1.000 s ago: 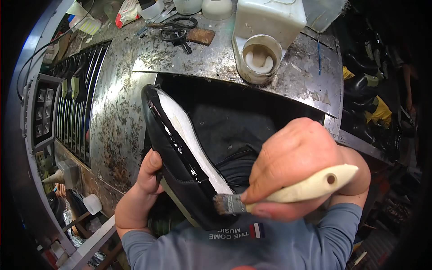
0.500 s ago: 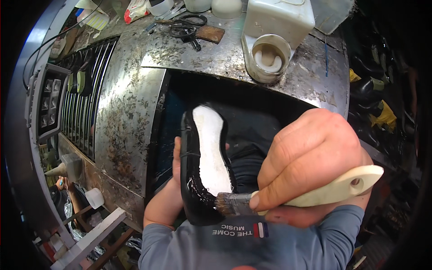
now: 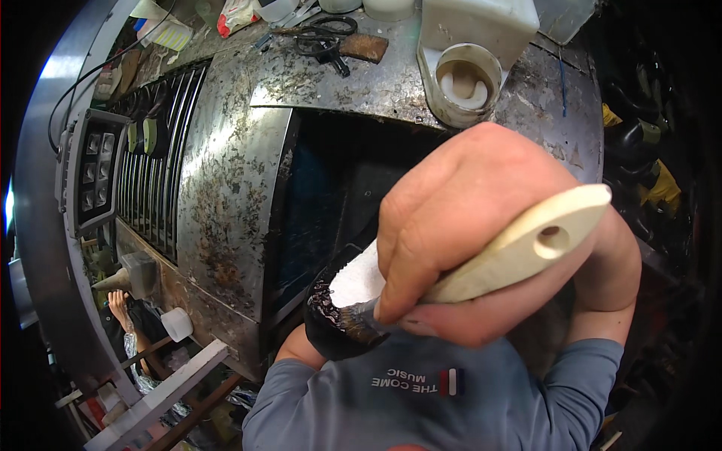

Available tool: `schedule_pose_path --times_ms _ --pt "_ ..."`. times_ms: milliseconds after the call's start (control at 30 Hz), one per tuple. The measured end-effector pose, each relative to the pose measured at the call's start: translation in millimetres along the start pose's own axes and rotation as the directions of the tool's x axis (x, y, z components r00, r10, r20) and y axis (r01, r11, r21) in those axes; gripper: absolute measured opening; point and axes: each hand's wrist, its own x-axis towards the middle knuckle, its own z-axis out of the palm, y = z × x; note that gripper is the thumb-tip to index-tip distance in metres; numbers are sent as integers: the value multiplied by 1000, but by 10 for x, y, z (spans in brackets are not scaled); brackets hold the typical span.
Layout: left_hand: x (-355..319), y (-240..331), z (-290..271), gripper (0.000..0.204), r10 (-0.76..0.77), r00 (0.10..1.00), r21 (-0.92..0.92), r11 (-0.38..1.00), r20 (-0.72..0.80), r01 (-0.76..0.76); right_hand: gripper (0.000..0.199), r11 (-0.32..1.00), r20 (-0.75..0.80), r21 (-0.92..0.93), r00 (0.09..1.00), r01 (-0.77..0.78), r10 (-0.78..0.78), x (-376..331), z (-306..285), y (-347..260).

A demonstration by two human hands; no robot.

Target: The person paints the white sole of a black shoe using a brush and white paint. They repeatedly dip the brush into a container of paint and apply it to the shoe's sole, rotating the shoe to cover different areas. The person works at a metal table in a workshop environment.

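Note:
In my right hand (image 3: 466, 214) is a paintbrush (image 3: 511, 252) with a pale handle, gripped between thumb and fingers. Its brown bristles touch the black rim at one end of a shoe (image 3: 325, 340), held sole side up. A white insole board (image 3: 357, 282) covers the middle of that underside, and the rim around it looks wet and shiny. My left forearm (image 3: 301, 347) reaches in beneath the shoe. The shoe and my right hand hide my left hand, which supports the shoe from below. Much of the shoe's length is also covered by my right hand.
A stained metal bench (image 3: 218, 195) surrounds a dark opening. On it stand a white dispenser (image 3: 481, 22) with a round cup of liquid (image 3: 466, 86), and scissors (image 3: 327, 34) beside a brown block (image 3: 365, 48). A lamp (image 3: 94, 169) is at left; another person's hand (image 3: 118, 307) shows below.
My right hand and the brush have moved up and left over the shoe. The shoe has turned, its lower end swinging left, and my left fingers have gone out of sight.

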Motion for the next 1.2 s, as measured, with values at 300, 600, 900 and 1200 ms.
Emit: schedule_pose_path --times_ms 300,600,900,1200 --pt "-45 -44 0 73 -130 985 -31 990 111 134 9 898 185 97 894 -429 408 19 -84 -63" --pt "-3 -118 -110 68 -233 957 -81 965 175 250 9 848 289 95 829 -522 478 -37 -119 98" --pt "-25 -142 -131 63 -277 948 -73 954 156 291 19 850 242 98 840 -518 485 -110 -115 193" --pt "-240 79 262 59 -88 903 264 940 -422 214 15 909 154 -11 897 -417 413 -175 -294 43"
